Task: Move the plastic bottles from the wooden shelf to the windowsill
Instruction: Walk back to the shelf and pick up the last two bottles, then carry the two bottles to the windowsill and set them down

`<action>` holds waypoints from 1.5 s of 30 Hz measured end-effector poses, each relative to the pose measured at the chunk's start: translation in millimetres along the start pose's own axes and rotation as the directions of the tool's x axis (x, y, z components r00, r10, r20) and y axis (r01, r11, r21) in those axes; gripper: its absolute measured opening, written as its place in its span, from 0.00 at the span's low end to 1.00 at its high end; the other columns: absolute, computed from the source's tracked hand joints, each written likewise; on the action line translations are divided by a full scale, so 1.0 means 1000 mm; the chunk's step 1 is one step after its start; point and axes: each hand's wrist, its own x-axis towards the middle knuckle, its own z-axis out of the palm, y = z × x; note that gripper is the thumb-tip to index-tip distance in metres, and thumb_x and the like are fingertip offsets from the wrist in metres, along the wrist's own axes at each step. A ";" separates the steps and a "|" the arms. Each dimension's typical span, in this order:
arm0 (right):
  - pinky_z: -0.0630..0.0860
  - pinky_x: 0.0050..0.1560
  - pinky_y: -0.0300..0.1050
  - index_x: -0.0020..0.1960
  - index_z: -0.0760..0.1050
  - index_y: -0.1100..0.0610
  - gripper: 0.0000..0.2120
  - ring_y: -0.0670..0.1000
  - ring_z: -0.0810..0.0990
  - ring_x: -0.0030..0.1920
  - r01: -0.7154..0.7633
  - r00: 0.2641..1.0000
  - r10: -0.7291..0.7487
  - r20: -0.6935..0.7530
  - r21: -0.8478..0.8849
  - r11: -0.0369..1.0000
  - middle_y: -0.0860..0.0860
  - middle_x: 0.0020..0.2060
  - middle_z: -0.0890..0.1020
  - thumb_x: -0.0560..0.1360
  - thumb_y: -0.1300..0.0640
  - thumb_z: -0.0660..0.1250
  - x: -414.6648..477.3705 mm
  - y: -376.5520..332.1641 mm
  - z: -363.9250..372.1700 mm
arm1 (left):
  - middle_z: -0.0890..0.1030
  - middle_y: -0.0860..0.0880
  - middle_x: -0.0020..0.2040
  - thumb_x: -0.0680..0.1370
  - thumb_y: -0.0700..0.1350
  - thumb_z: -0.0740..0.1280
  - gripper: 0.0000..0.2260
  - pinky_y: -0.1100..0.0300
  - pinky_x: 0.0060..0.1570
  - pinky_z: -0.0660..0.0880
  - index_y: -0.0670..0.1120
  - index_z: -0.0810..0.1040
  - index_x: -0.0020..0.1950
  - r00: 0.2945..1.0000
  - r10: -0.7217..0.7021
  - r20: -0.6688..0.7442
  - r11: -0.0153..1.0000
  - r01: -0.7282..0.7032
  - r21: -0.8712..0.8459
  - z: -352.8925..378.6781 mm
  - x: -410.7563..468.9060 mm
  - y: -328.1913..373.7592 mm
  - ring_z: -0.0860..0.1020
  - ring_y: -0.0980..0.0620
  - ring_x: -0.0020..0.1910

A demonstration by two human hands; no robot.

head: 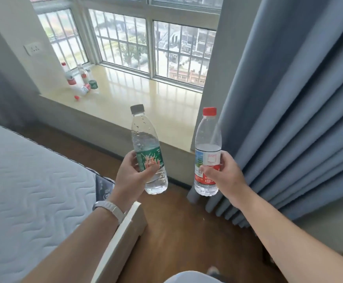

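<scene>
The left hand (134,174) has its fingers curled around the green-labelled bottle (148,152), thumb pressed across the label; the bottle leans slightly left, dark cap up, and holds water to roughly the top of its label; the right hand (223,172) wraps the red-labelled bottle (207,154) the same way, thumb across the front of the label, fingers closed behind it; this bottle stands nearly upright with a red cap, water reaching just above its label; both bottles hang in the air over the wooden floor (178,227), short of the near edge of the windowsill (146,103); the sill's middle and right stretch is bare and glossy up to the window frame; at its far left corner a cluster of bottles (78,78) sits, some upright, one lying on its side; a blue curtain (288,119) hangs close on the right, just beside the right hand; a mattress (29,180) fills the near left.
</scene>
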 end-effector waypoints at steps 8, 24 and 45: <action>0.81 0.47 0.43 0.59 0.74 0.47 0.20 0.48 0.84 0.50 -0.012 0.991 0.004 0.134 0.060 0.998 0.46 0.50 0.84 0.71 0.58 0.77 0.084 0.005 0.025 | 0.86 0.48 0.50 0.72 0.39 0.78 0.23 0.59 0.42 0.81 0.46 0.74 0.63 0.992 -0.046 -0.116 0.998 0.051 0.043 -0.014 0.043 -0.008 0.85 0.50 0.49; 0.77 0.36 0.33 0.55 0.74 0.44 0.24 0.38 0.82 0.43 0.031 0.919 -0.057 0.389 0.072 0.997 0.38 0.43 0.84 0.61 0.47 0.74 0.327 -0.026 0.029 | 0.85 0.55 0.51 0.68 0.49 0.79 0.23 0.66 0.44 0.79 0.53 0.75 0.60 0.915 0.022 -0.402 0.982 0.055 0.180 0.054 0.236 0.015 0.83 0.58 0.49; 0.77 0.36 0.32 0.54 0.74 0.44 0.23 0.39 0.83 0.43 0.075 0.840 -0.070 0.539 0.013 0.997 0.37 0.43 0.83 0.61 0.44 0.75 0.470 -0.055 0.158 | 0.85 0.49 0.53 0.64 0.53 0.78 0.27 0.43 0.54 0.81 0.50 0.77 0.61 0.789 -0.042 -0.613 0.995 0.087 0.043 -0.047 0.362 -0.001 0.84 0.48 0.52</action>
